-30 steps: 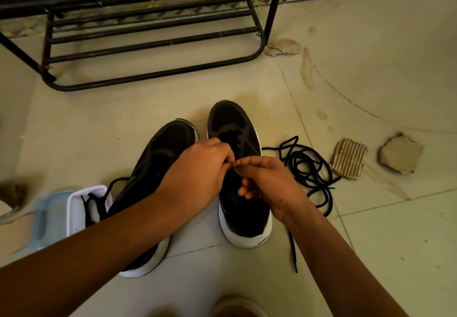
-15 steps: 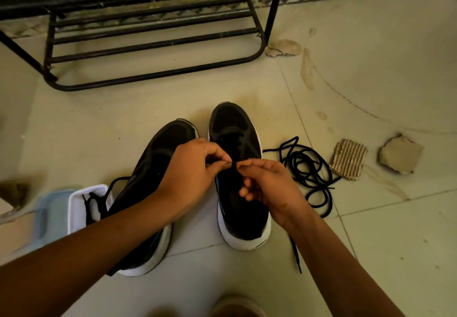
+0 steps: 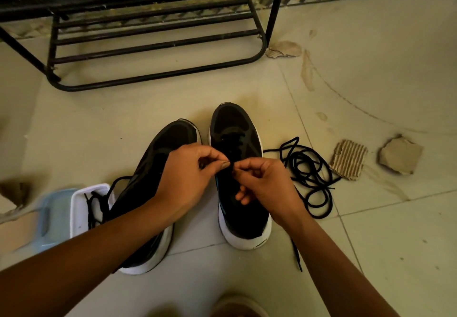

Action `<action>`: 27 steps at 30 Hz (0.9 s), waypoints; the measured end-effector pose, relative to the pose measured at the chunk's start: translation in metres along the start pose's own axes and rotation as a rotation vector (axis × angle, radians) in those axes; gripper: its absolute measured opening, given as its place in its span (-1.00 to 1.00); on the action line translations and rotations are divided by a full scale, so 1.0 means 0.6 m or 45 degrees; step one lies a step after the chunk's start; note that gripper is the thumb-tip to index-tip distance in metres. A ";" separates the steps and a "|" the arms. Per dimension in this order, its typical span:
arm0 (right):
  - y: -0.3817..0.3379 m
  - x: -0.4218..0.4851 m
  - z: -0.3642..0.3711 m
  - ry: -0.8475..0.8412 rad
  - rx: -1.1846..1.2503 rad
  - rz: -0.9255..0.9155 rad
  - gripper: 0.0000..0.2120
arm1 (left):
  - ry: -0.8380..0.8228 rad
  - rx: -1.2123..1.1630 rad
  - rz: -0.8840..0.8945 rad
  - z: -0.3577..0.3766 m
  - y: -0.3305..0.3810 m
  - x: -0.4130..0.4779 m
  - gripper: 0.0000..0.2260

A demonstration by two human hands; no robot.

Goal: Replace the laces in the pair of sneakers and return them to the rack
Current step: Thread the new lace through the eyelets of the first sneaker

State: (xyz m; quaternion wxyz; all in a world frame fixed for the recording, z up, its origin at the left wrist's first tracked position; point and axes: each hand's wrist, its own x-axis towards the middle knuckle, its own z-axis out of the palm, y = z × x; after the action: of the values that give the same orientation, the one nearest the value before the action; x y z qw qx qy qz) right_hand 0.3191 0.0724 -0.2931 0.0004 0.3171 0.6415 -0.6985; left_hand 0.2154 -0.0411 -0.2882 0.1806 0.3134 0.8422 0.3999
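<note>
Two black sneakers with white soles stand side by side on the tiled floor, the left sneaker (image 3: 158,168) partly behind my forearm and the right sneaker (image 3: 237,133) with lace in its front eyelets. My left hand (image 3: 188,180) and my right hand (image 3: 267,183) meet over the right sneaker's tongue, each pinching a black lace between thumb and forefinger. A loose black lace (image 3: 309,173) lies tangled on the floor right of that sneaker, one end trailing toward me. The black metal shoe rack (image 3: 158,45) stands at the back.
A white tray (image 3: 79,208) holding more black lace sits left of the sneakers on a pale blue lid (image 3: 52,218). Cardboard scraps (image 3: 348,158) lie on the floor at right, another scrap (image 3: 284,48) by the rack's leg. A foot shows at the bottom edge.
My hands stay together over the right sneaker. The left hand's fingers have loosened from a fist into a thumb-and-forefinger pinch, and the pinch point has shifted slightly toward me.
</note>
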 end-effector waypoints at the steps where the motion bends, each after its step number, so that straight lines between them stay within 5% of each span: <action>1: 0.001 0.000 0.002 0.005 -0.033 -0.009 -0.85 | -0.011 -0.030 -0.015 0.001 0.001 0.000 -0.85; 6: 0.002 0.001 0.003 -0.009 -0.197 -0.029 -0.83 | 0.036 0.016 0.041 0.001 0.007 -0.004 -0.84; 11: -0.004 -0.005 -0.001 -0.024 -0.428 -0.117 -0.91 | 0.027 0.479 0.384 0.004 0.016 -0.031 -0.91; 16: -0.013 -0.008 -0.009 0.013 -0.900 -0.262 -0.95 | -0.415 0.569 -0.081 0.007 0.014 -0.046 -0.68; 20: -0.037 -0.014 -0.013 0.015 -1.071 -0.221 -0.92 | -0.512 0.139 -0.439 0.025 0.026 -0.044 -0.64; 27: -0.091 -0.058 -0.105 -0.010 -1.233 0.224 -0.83 | -0.540 0.032 -0.559 0.027 0.032 -0.040 -0.70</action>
State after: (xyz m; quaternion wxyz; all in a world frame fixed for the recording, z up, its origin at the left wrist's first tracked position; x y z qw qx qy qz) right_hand 0.3524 0.1245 -0.2273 0.2092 0.3310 0.8633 -0.3183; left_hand 0.2499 -0.0389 -0.2819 0.4306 0.2026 0.8382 0.2665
